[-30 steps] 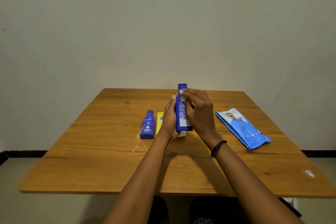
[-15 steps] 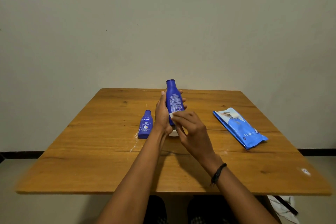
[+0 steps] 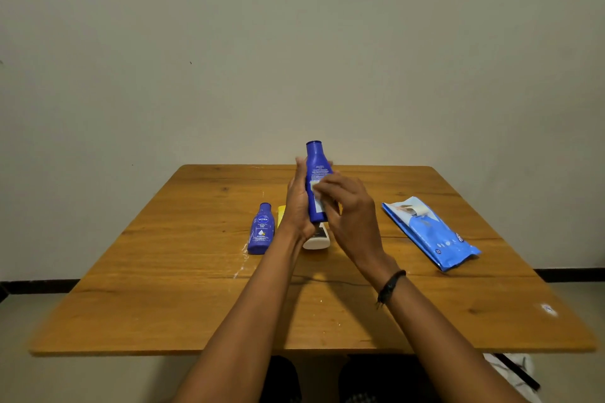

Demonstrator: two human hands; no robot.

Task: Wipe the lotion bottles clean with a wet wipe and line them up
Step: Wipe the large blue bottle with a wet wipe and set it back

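My left hand (image 3: 297,206) grips a tall dark blue lotion bottle (image 3: 316,167) upright above the table, cap up. My right hand (image 3: 350,206) presses a small white wet wipe (image 3: 316,188) against the bottle's side. A small blue lotion bottle (image 3: 261,229) lies on the wooden table (image 3: 163,288) to the left of my hands. A yellow bottle (image 3: 281,212) shows just behind my left wrist, mostly hidden. A white bottle (image 3: 317,239) lies under my hands, partly hidden.
A blue wet-wipe pack (image 3: 429,232) lies on the right side of the table with its flap open. White smears mark the wood near the small blue bottle. A plain wall stands behind the table's far edge.
The wipe in my right hand went from the bottle's top to low on its side, then back up to the middle. The bottle has shifted slightly left and stays upright in my left hand.
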